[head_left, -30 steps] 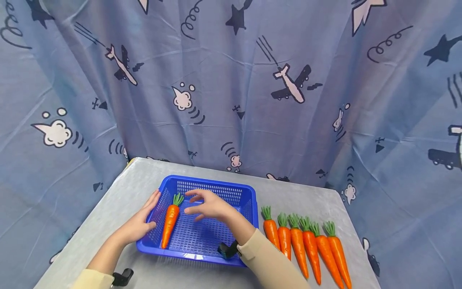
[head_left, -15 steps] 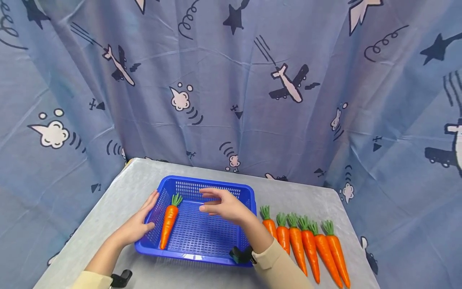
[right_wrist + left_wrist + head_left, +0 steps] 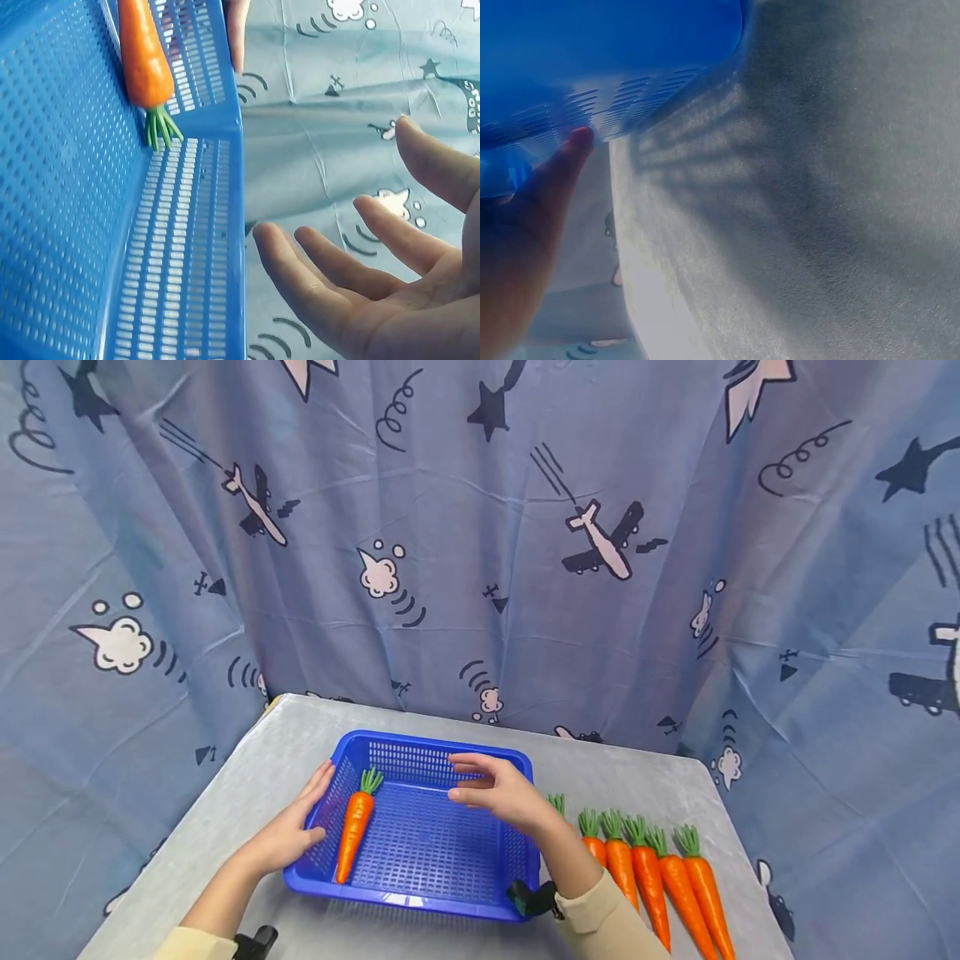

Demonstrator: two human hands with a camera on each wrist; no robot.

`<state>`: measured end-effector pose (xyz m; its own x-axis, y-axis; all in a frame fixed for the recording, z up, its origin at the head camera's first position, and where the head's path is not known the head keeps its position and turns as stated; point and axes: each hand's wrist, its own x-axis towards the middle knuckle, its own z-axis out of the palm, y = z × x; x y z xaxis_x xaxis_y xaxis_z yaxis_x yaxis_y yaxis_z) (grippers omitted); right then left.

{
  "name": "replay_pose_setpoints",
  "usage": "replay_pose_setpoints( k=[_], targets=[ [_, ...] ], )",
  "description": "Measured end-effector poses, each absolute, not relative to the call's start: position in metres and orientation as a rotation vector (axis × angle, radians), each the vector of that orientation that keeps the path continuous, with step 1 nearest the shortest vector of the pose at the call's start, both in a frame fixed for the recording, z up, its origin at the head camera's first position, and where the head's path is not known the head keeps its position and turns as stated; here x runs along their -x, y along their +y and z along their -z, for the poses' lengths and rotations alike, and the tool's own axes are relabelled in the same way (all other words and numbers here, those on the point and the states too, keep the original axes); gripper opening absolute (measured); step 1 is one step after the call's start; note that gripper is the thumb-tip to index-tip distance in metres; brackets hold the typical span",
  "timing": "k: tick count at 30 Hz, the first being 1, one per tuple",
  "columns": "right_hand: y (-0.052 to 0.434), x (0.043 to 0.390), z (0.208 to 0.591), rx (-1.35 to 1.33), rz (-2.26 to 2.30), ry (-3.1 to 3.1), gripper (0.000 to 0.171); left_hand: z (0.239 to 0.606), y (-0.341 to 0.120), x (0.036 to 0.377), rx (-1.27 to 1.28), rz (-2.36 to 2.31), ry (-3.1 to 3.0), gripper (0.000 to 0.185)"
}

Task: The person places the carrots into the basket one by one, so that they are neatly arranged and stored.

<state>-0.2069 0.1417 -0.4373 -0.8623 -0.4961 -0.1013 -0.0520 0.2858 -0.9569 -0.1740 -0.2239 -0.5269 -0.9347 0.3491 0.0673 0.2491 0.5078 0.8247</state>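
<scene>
A grey table [image 3: 645,777] stands before a blue curtain [image 3: 480,552] (airplane print).

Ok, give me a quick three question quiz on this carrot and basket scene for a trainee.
1. True or false: the right hand is holding a carrot.
2. How many carrots lie inside the blue basket?
A. none
B. one
C. three
3. Fill in: the left hand rests against the basket's ____ side.

Key
1. False. The right hand hovers over the basket with relaxed fingers and holds nothing.
2. B. One carrot in the basket lies along its left wall; the row of carrots on the table is to the basket's right.
3. Left, on the outside of the wall.
</scene>
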Motion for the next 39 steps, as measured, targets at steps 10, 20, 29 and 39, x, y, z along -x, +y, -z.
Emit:
replay_pose_setpoints(
  k=[10, 20, 29, 39],
  targets=[
    [0.170, 0.209, 0.432, 0.431, 1.623, 2.236, 0.069, 0.524, -0.224, 0.177, -0.545, -1.421, 2.641, 0.094],
    [0.200, 0.202, 0.432, 0.301, 1.605, 2.362, 0.067, 0.525, -0.223, 0.175, -0.548, -1.416, 2.645, 0.094],
    [0.230, 0.194, 0.431, 0.225, 1.653, 2.387, 0.066, 0.526, -0.224, 0.173, -0.549, -1.414, 2.645, 0.094],
    [0.261, 0.191, 0.436, 0.178, 1.657, 2.502, 0.060, 0.525, -0.223, 0.173, -0.545, -1.403, 2.648, 0.094]
  ],
)
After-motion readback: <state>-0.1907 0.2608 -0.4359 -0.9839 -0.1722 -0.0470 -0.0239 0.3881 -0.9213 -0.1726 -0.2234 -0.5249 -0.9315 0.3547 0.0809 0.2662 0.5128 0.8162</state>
